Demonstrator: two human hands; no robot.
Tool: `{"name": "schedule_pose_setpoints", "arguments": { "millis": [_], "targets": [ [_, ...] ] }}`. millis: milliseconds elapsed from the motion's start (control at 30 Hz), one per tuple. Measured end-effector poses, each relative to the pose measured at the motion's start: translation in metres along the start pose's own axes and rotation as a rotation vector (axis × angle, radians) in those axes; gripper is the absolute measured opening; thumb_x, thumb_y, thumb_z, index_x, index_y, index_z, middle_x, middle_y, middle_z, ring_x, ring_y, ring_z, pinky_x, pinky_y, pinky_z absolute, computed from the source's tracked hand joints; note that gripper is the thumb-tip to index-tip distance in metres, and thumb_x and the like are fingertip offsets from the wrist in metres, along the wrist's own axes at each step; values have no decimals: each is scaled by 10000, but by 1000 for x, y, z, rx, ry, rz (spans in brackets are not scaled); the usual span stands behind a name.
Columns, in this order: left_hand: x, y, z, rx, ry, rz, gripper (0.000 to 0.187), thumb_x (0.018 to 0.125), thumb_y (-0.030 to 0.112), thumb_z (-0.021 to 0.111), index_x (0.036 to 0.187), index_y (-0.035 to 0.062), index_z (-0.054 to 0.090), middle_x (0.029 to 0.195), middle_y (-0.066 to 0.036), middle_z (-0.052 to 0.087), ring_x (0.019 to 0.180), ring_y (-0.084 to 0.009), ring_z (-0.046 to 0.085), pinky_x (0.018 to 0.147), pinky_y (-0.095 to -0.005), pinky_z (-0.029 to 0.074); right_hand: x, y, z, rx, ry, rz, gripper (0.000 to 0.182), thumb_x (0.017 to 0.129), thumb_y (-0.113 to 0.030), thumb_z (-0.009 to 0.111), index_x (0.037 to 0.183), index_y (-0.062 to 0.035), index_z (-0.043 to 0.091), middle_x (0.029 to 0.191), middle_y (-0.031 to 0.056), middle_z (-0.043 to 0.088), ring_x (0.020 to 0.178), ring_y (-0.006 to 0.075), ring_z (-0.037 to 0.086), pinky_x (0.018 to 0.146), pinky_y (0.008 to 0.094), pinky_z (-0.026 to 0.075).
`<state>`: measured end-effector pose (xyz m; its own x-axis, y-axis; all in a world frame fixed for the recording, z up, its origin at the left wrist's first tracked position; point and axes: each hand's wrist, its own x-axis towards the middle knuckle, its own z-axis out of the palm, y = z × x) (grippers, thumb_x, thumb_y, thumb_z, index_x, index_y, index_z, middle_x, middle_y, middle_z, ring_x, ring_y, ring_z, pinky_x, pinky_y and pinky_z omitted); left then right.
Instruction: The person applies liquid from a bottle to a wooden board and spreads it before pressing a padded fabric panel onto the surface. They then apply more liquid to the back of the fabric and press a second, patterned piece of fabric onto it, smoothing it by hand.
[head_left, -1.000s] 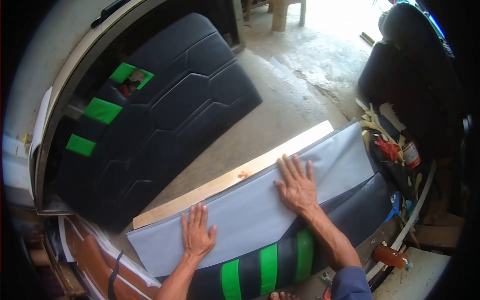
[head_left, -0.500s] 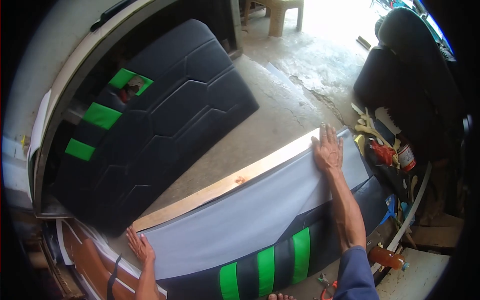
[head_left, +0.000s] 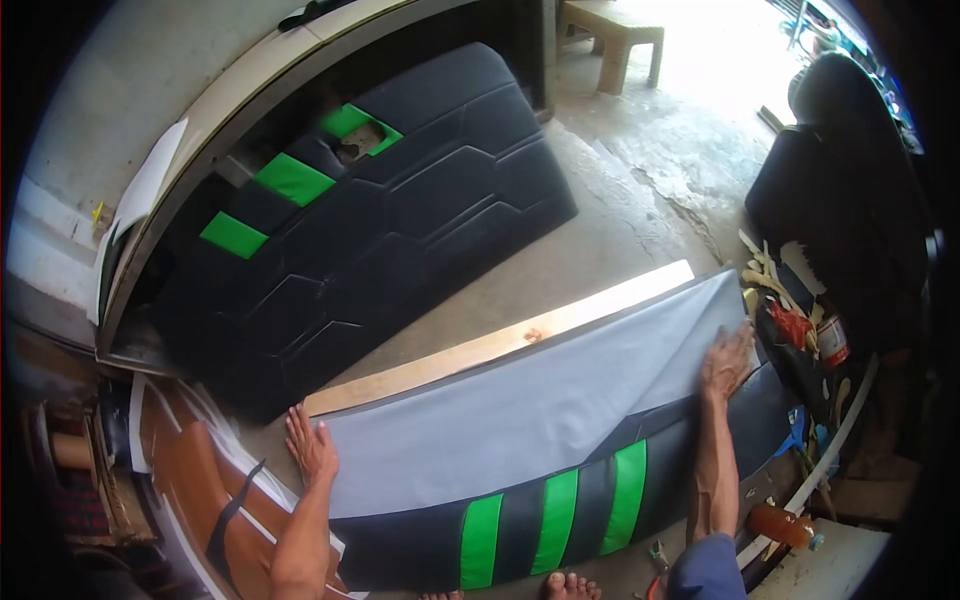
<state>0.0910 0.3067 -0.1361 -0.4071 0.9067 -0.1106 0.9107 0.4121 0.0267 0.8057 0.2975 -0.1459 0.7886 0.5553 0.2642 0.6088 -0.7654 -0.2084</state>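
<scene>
Grey fabric (head_left: 480,430) lies folded back over a long padded seat panel of black vinyl with green stripes (head_left: 555,523). Along the fabric's far edge runs a wooden plank (head_left: 540,333). My left hand (head_left: 313,443) rests with straight fingers at the left corner of the fabric, by the plank's end. At the right end, my right hand (head_left: 728,362) is on the fabric near its side edge, fingers extended and slightly blurred. A diagonal crease crosses the fabric to the left of that hand.
A black quilted panel with green patches (head_left: 400,210) leans behind the plank. On the right are a dark seat (head_left: 830,190), scraps, a can (head_left: 832,340) and a bottle (head_left: 783,525). Brown sheets (head_left: 190,480) lie at left; pliers (head_left: 657,570) are near my feet.
My right hand has left the plank's right end and come down to the fabric's right side. The left hand stays at the left corner. The camera view has shifted.
</scene>
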Motion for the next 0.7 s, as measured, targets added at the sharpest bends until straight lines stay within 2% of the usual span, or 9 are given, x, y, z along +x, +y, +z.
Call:
{"name": "schedule_pose_setpoints", "arguments": {
  "millis": [67, 133, 167, 367, 400, 467, 533, 633, 700],
  "targets": [
    [-5, -4, 0, 38, -18, -20, 630, 1062, 346, 348, 1619, 121, 160, 1693, -91, 129, 1561, -295, 101, 1232, -553, 115, 10, 25, 5, -128, 153, 60, 563, 1010, -442, 505, 1445, -84, 483, 1464, 170, 503, 1376, 375, 434, 1111, 523, 348],
    [-7, -7, 2, 45, -27, -9, 625, 1064, 348, 340, 1618, 121, 161, 1692, -93, 132, 1561, -297, 102, 1231, -555, 122, 18, 20, -15, -178, -129, -6, 431, 989, -405, 556, 1230, -49, 592, 1253, 174, 604, 1192, 387, 548, 977, 509, 445],
    [-4, -6, 3, 50, -13, -14, 621, 1067, 350, 333, 1618, 121, 161, 1691, -95, 135, 1561, -300, 103, 1229, -556, 128, 22, 30, -1, -98, -17, -82, 360, 971, -392, 585, 1052, -42, 607, 1116, 168, 616, 1099, 385, 571, 904, 513, 475],
    [-4, -14, 7, 72, -12, 7, 615, 1077, 369, 304, 1619, 122, 155, 1690, -100, 136, 1556, -318, 113, 1220, -565, 148, 55, 55, -6, -166, -209, -274, 339, 966, -309, 612, 1195, -61, 577, 1124, 145, 602, 1066, 365, 577, 890, 491, 479],
    [-3, -18, 8, 78, -2, 24, 609, 1081, 379, 295, 1623, 143, 147, 1691, -89, 132, 1556, -317, 113, 1215, -577, 154, 56, 58, -6, -253, -53, -197, 384, 971, -277, 603, 1285, -65, 538, 1183, 145, 586, 1099, 351, 569, 898, 495, 473],
    [0, -19, 12, 70, 18, 32, 604, 1085, 390, 286, 1626, 164, 139, 1693, -79, 129, 1556, -315, 113, 1211, -588, 159, 53, 46, -5, -346, 194, -98, 536, 995, -236, 549, 1490, -82, 412, 1389, 178, 502, 1291, 327, 490, 990, 541, 409],
    [0, -20, 14, 74, 21, 28, 603, 1087, 393, 279, 1627, 166, 134, 1693, -80, 127, 1557, -314, 110, 1212, -586, 155, 9, 6, -3, -23, 301, -362, 533, 1008, -267, 516, 1501, -90, 412, 1510, 195, 421, 1449, 343, 348, 1073, 583, 322],
    [-1, -17, 11, 75, 15, 24, 602, 1088, 389, 280, 1627, 165, 133, 1694, -86, 123, 1556, -319, 110, 1214, -580, 152, -138, -109, -43, 210, -226, -897, 571, 1014, -369, 494, 1520, -117, 417, 1624, 168, 301, 1539, 353, 182, 1187, 688, 61],
    [-2, -16, 11, 76, 13, 29, 600, 1087, 378, 289, 1625, 154, 146, 1692, -91, 130, 1554, -322, 119, 1214, -572, 157, -216, -162, -44, 554, -499, -1012, 618, 1013, -504, 444, 1538, -179, 416, 1632, 84, 324, 1553, 296, 156, 1193, 679, -22]
  ]
}}
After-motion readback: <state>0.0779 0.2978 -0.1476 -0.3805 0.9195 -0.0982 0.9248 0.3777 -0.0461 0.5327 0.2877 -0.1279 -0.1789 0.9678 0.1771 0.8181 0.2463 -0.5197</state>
